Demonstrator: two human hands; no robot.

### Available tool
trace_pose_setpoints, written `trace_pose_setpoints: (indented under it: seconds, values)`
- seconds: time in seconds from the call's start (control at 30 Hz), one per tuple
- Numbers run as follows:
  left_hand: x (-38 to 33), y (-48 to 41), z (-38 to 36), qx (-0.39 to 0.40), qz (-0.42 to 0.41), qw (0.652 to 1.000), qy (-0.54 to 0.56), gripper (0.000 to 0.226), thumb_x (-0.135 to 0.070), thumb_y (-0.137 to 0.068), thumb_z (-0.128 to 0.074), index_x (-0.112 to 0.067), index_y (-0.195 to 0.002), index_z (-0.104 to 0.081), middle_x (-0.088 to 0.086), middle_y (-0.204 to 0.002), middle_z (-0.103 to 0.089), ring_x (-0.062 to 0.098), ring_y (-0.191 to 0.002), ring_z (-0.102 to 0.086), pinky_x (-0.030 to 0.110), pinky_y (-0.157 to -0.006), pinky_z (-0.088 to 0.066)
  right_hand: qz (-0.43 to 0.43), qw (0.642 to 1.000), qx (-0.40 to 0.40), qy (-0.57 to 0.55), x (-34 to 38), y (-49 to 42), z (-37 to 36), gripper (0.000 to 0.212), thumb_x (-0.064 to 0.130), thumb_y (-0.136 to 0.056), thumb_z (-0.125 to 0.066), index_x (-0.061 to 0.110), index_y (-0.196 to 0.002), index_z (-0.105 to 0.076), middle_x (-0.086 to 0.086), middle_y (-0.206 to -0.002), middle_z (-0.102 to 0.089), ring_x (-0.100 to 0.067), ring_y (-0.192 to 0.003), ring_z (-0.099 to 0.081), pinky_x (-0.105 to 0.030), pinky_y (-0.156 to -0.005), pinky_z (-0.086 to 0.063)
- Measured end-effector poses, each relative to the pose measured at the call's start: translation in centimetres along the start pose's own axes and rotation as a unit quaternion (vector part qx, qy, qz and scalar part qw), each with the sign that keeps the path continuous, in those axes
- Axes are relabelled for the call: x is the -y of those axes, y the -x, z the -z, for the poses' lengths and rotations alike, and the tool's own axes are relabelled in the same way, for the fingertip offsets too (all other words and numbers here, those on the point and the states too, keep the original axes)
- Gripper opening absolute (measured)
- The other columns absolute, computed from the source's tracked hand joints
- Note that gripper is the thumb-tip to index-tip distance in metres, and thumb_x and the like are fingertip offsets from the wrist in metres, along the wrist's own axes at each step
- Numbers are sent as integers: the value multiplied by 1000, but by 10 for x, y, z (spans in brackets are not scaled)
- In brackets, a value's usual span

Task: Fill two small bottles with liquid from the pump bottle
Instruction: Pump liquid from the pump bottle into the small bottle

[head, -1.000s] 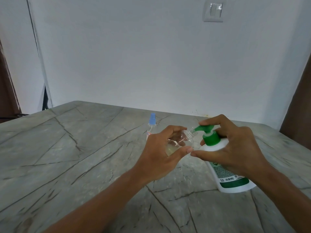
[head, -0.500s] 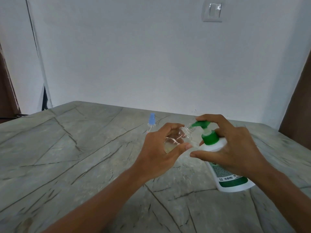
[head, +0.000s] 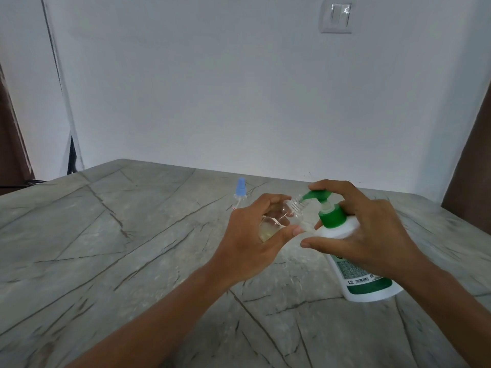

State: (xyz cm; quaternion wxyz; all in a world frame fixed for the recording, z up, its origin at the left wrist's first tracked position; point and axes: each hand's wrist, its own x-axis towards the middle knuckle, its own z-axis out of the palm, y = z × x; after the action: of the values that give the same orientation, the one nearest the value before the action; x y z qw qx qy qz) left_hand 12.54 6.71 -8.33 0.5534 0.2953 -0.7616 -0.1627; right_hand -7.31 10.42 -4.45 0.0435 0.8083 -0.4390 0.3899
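The small clear bottle (head: 285, 215) is held tilted above the middle of the surface (head: 111, 235). Its long axis runs from its base at 8 o'clock to its threaded open neck at 2 o'clock. The neck meets the tip of the green spout (head: 314, 195), which points toward 8 o'clock. Pale yellowish liquid is pooled in the bottle's lower end.

The bottle is grasped by the left hand (head: 252, 237), with the thumb underneath and the curled fingers (head: 271, 200) over the top.

The pump bottle (head: 364, 277) is leaned, its base on the surface at 5 o'clock and its pump head at 11 o'clock. It is gripped at the shoulder by the right hand (head: 372, 232): the index finger is laid over the pump head and the thumb is stretched out toward 9 o'clock.

The pump bottle is of smooth white plastic, with a green collar and label. A second small clear bottle (head: 240, 196), capped in pale blue, is stood upright at 11 o'clock of the left hand. The surface is grey stone with dark veins.
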Motion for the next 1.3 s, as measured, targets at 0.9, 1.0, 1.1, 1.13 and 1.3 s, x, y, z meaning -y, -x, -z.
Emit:
trace_pose_setpoints:
  seconds: [0.9,1.0,1.1,1.13,1.3]
  values:
    - [2,6,-4,8,-8,1000,2,49,-28,-78,-78,-10,-119,-59,-7,-104,-69,1,-94,-66,16,-82,-53,8,1000,-13,-27,0,3,3,66,51,-54,-85,44,-111,-53,21,-84,-69,9,-72,-66,-3,-58,-47]
    - [0,4,-4,2,0,1000,13,49,-32,-78,-76,-14,-120,-58,-9,-107,-69,-1,-96,-65,14,-82,-52,4,1000,-4,-5,1,4,2,73,59,-56,-80,51,-121,-45,24,-83,-68,9,-77,-64,1,-63,-44]
    - [0,4,-4,-3,3,1000,9,50,-34,-78,-75,-16,-121,-57,-9,-106,-69,-3,-95,-65,11,-81,-51,6,1000,3,3,2,4,1,77,64,-58,-75,55,-125,-38,27,-85,-65,10,-85,-62,3,-66,-41]
    - [0,4,-4,-4,3,1000,8,50,-33,-78,-76,-15,-120,-57,-8,-106,-69,-2,-95,-65,12,-81,-51,5,1000,3,1,2,3,1,76,64,-58,-75,55,-124,-39,26,-84,-66,10,-85,-62,3,-65,-41]
    - [1,5,-4,-6,0,1000,13,48,-31,-79,-77,-12,-119,-59,-6,-101,-71,2,-92,-67,17,-80,-54,-2,1000,-3,-21,0,2,2,74,59,-52,-81,49,-117,-48,22,-86,-67,9,-81,-65,-2,-60,-47]
